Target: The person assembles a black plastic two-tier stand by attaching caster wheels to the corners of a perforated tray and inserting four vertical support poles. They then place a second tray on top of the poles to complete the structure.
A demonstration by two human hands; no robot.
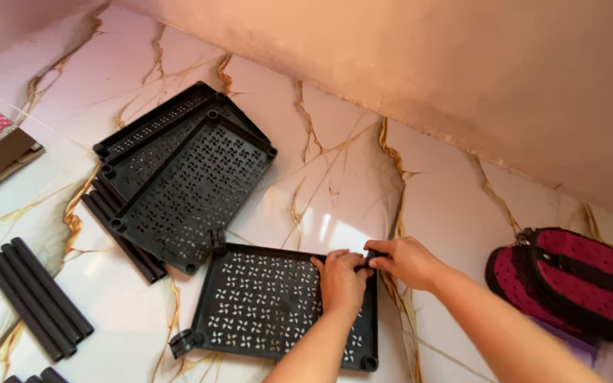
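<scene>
Head view: my left hand (340, 280) flat on black perforated shelf tray (264, 301), fingers curled at far corner. Right hand (406, 261) pinching small black connector (372, 254) onto that corner. Judgement: early stage; tray stack (186, 170) and tubes (37, 298) left of hands unassembled.

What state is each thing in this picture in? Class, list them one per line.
Near black tray: flat on floor, apart from stack.
Left hand: pressing on tray's far corner.
Right hand: grip closed on small black piece.
Tray stack: piled, fanned.
Black tubes: lying loose, side by side.
</scene>
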